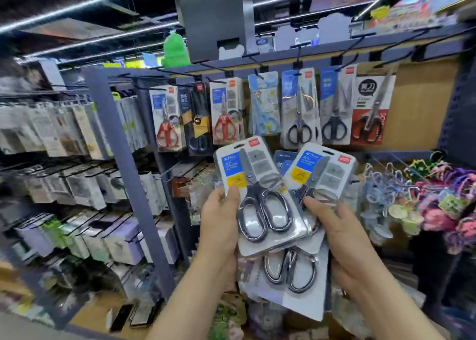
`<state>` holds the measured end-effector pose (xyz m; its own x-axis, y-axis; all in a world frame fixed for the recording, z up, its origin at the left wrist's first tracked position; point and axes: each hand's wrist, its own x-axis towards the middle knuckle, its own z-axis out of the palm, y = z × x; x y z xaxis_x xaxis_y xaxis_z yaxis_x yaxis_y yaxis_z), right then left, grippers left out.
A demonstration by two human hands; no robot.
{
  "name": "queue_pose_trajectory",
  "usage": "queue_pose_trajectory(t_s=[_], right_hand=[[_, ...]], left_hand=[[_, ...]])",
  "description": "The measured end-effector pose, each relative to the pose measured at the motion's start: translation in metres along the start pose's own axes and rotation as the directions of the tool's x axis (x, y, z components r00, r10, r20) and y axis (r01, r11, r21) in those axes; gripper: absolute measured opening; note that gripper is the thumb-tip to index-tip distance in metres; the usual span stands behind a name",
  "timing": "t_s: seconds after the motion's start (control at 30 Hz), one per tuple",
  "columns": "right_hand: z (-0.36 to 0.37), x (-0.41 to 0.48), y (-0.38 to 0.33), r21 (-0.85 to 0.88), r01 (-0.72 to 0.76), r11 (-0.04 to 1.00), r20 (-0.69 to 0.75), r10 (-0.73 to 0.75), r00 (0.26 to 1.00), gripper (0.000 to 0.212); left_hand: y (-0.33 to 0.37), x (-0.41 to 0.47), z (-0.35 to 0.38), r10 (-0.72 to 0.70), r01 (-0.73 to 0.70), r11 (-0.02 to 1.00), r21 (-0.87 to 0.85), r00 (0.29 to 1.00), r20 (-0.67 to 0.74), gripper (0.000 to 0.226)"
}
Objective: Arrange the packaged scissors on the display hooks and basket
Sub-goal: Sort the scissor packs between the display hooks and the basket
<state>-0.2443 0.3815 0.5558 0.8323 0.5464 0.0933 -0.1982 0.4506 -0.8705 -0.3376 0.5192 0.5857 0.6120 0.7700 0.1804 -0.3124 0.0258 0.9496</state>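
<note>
My left hand [221, 221] grips a pack of grey-handled scissors [260, 198] by its left edge, thumb on the front. My right hand [345, 247] holds a fanned stack of like packs [319, 174], thumb across the front one; a lower pack [293, 275] hangs beneath. Both hands are in front of the display. Above them, a row of hooks [298, 56] carries hanging scissor packs: red-handled [167, 123], light blue [265, 107], black-handled [300, 112] and a red-and-black pack [371, 112]. No basket is plainly visible.
Empty black hooks [401, 43] jut out at the upper right over a bare wooden back panel [425, 107]. Colourful woven keychains [443, 198] hang at the right. A dark upright post [121, 159] divides off shelves of boxed goods [77, 185] on the left.
</note>
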Motion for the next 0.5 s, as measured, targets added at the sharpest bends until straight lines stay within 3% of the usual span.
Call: queue_pose_trajectory(t_s=[0.1, 0.2, 0.37, 0.5], right_hand=[[-0.010, 0.004, -0.012, -0.152, 0.073, 0.986, -0.011, -0.075, 0.997, 0.031], [-0.027, 0.009, -0.027, -0.339, 0.142, 0.930, 0.026, -0.141, 0.990, 0.044], [-0.057, 0.021, -0.052, -0.414, 0.151, 0.898, 0.190, -0.077, 0.979, 0.053], [-0.097, 0.041, -0.079, -0.433, 0.139, 0.891, 0.240, -0.034, 0.970, 0.042]], left_hand=[[0.004, 0.013, 0.000, -0.097, 0.105, 0.983, -0.148, 0.993, 0.065, 0.015], [0.003, 0.021, 0.017, -0.043, 0.055, 0.990, -0.128, 0.995, 0.093, 0.020], [-0.018, 0.026, 0.077, 0.046, -0.040, 0.998, -0.052, 0.993, 0.109, 0.030], [-0.034, 0.026, 0.126, -0.028, 0.045, 0.988, -0.150, 0.993, 0.117, 0.029]])
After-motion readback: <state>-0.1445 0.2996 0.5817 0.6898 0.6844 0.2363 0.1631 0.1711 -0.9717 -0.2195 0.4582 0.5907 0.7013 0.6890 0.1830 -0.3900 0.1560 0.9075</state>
